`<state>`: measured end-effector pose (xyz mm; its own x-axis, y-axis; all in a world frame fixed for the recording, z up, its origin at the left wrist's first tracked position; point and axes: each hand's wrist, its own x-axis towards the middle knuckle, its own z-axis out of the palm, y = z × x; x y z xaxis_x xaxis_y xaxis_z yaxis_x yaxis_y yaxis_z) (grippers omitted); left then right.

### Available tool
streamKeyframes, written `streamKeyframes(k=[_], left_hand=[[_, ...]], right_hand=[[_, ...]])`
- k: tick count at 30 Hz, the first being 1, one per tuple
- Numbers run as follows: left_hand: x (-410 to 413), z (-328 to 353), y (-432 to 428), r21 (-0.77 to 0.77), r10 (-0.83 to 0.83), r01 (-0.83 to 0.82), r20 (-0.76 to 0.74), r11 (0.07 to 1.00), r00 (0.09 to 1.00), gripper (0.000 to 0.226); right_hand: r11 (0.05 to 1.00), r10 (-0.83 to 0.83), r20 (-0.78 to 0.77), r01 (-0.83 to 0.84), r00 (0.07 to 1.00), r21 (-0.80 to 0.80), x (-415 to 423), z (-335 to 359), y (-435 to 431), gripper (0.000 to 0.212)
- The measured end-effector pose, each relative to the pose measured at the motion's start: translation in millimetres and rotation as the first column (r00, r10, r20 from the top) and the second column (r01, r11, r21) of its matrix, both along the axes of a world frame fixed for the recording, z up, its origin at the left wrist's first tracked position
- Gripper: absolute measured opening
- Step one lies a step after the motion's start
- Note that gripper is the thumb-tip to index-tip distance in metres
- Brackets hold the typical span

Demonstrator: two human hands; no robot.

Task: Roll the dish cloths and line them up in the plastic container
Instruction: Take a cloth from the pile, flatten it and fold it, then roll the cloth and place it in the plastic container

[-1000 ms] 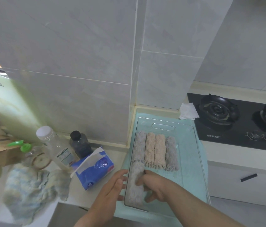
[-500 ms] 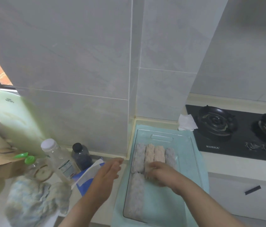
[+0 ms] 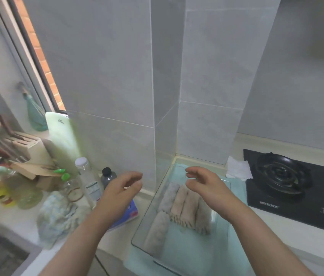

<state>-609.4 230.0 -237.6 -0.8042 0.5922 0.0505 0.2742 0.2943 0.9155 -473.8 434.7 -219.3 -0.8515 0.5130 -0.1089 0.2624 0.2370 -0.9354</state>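
My left hand (image 3: 121, 188) and right hand (image 3: 204, 187) hung empty, fingers loose; I judged the crumpled cloth (image 3: 57, 213), nearer me than my left hand, wanted tight, even rolling.

I see the container (image 3: 197, 251) at lower centre of the frame, holding four rolled cloths (image 3: 184, 202) side by side (a fifth (image 3: 156, 232) lies nearer, along its left wall). The stove (image 3: 282, 176) sits to its right, and the bottles (image 3: 88, 180) and tissue pack (image 3: 129, 213) to its left.
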Motion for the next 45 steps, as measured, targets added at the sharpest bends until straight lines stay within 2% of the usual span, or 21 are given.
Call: streamKeyframes(k=[3, 7, 11, 13, 15, 19, 22, 27, 31, 35, 40, 45], left_hand=[[41, 8, -11, 0.017, 0.122, -0.121, -0.012, 0.992, 0.993, 0.022], [108, 19, -23, 0.096, 0.248, -0.246, -0.007, 0.964, 0.969, 0.012], [170, 21, -47, 0.073, 0.34, -0.336, -0.049, 0.939, 0.939, 0.029], [200, 22, -61, 0.061, 0.393, -0.39, -0.056, 0.919, 0.918, 0.024], [240, 23, -98, 0.071, 0.534, -0.53, -0.058, 0.845, 0.844, 0.018], [263, 24, -121, 0.021, 0.582, -0.583, -0.104, 0.812, 0.807, 0.026], [312, 28, -173, 0.06, 0.701, -0.699, -0.075, 0.713, 0.709, 0.029], [380, 31, -269, 0.098, 0.875, -0.87, -0.046, 0.483, 0.481, 0.03], [437, 29, -345, 0.139, 0.943, -0.935, 0.015, 0.326, 0.331, 0.022], [498, 26, -432, 0.107, 0.984, -0.98, 0.042, 0.17, 0.175, 0.029], [557, 31, -547, 0.099, 0.999, -0.995, 0.039, -0.008, -0.004, 0.029], [588, 38, -631, 0.124, 0.992, -0.984, 0.047, -0.125, -0.12, 0.028]], right_hand=[[0.992, 0.12, 0.005, -0.12, 0.993, 0.048, 25, 9, 6, 0.036], [0.97, 0.239, -0.033, -0.237, 0.97, 0.058, 62, 18, 12, 0.034], [0.936, 0.344, -0.074, -0.334, 0.936, 0.113, 89, 17, -3, 0.033], [0.902, 0.419, -0.096, -0.403, 0.903, 0.153, 101, 18, -19, 0.034], [0.817, 0.569, -0.079, -0.551, 0.819, 0.171, 111, 24, -56, 0.034], [0.794, 0.604, -0.107, -0.582, 0.79, 0.176, 115, 22, -79, 0.034], [0.683, 0.727, -0.092, -0.705, 0.68, 0.19, 121, 24, -134, 0.037], [0.492, 0.87, -0.099, -0.844, 0.483, 0.213, 137, 33, -243, 0.049], [0.308, 0.951, -0.079, -0.921, 0.298, 0.237, 153, 33, -341, 0.048], [0.145, 0.989, -0.067, -0.963, 0.133, 0.228, 180, 31, -459, 0.051], [0.011, 0.996, -0.085, -0.975, -0.008, 0.222, 215, 33, -600, 0.056], [-0.068, 0.992, -0.092, -0.981, -0.086, 0.179, 238, 37, -707, 0.054]])
